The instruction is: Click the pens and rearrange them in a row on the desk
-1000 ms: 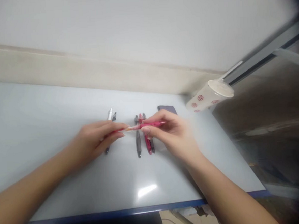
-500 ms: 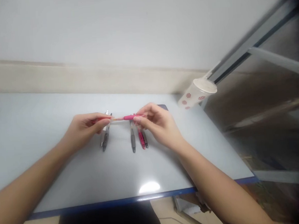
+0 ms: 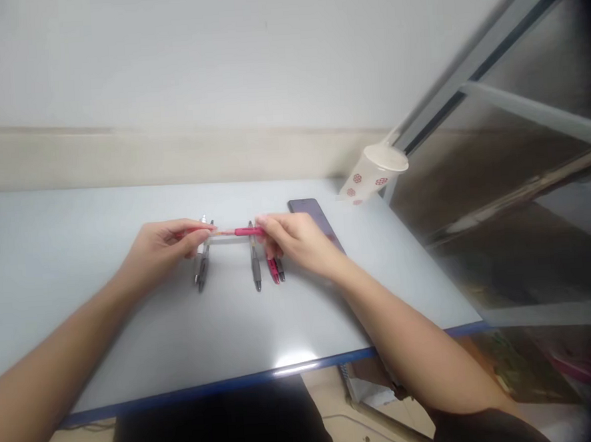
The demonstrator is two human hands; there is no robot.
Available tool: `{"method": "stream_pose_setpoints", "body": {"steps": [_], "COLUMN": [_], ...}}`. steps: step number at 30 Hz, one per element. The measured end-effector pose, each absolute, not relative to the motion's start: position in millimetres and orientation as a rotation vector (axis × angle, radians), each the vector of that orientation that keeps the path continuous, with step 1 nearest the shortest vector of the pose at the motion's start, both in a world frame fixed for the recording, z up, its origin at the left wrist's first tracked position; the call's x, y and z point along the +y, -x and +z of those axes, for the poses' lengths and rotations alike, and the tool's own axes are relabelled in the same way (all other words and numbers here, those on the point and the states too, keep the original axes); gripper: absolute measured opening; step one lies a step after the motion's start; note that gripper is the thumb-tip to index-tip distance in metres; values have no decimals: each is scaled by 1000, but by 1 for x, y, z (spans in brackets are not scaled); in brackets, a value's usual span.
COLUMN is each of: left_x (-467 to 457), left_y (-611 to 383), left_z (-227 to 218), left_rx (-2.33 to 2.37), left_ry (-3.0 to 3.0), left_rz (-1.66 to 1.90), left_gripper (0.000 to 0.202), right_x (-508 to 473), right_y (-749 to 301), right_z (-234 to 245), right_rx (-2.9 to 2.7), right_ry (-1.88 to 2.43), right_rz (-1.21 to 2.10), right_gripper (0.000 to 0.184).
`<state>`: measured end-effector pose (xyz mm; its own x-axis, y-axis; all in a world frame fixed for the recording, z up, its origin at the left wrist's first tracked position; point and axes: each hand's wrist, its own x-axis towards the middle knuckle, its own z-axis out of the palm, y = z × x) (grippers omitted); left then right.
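A red pen [image 3: 239,232] is held level above the grey table [image 3: 78,274] between both hands. My left hand [image 3: 164,248] pinches its left end, fingers closed. At the other end my right hand [image 3: 296,239] grips the red barrel, fingers closed too. Below the hands lie several pens: a pair of dark ones [image 3: 201,272] on the left, a grey one [image 3: 255,271] in the middle, and a red one [image 3: 273,270] with a dark one beside it on the right.
A dark phone [image 3: 311,210] lies flat behind my right hand. A paper cup with red flowers [image 3: 370,175] stands at the table's far right corner. The table's blue front edge [image 3: 225,384] is near me; a metal frame rises at the right.
Both hands with the red pen shifted left and slightly away in the picture as the camera tilted; the phone is now uncovered behind my right hand. The grip on the pen is unchanged.
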<state>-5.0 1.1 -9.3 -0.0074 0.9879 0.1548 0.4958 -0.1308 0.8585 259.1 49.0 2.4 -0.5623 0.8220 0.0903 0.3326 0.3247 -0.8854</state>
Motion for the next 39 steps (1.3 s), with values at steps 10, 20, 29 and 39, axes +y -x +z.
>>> {"method": "stream_pose_setpoints", "body": {"steps": [10,20,29,39], "left_x": [3,1,3,5], "left_y": [6,9,20,12], "left_z": [-12,-11,-15,-23], "left_rx": [1503,1425,1481,1471], "left_ry": [-1716,-1839,-2199,-2640], "left_rz": [1041,1035,1050,1107], "left_gripper": [28,25,32,19], "right_x": [52,50,46,35], "right_y": [-260,-260,-257,-253], "right_z": [3,1,-1,5], "right_rx": [-2034,-2241,-2334,-2169], "right_ry": [977,918,922,918], "right_rz": [1353,1120,1064,1214], "right_gripper": [35,43,45,31]}}
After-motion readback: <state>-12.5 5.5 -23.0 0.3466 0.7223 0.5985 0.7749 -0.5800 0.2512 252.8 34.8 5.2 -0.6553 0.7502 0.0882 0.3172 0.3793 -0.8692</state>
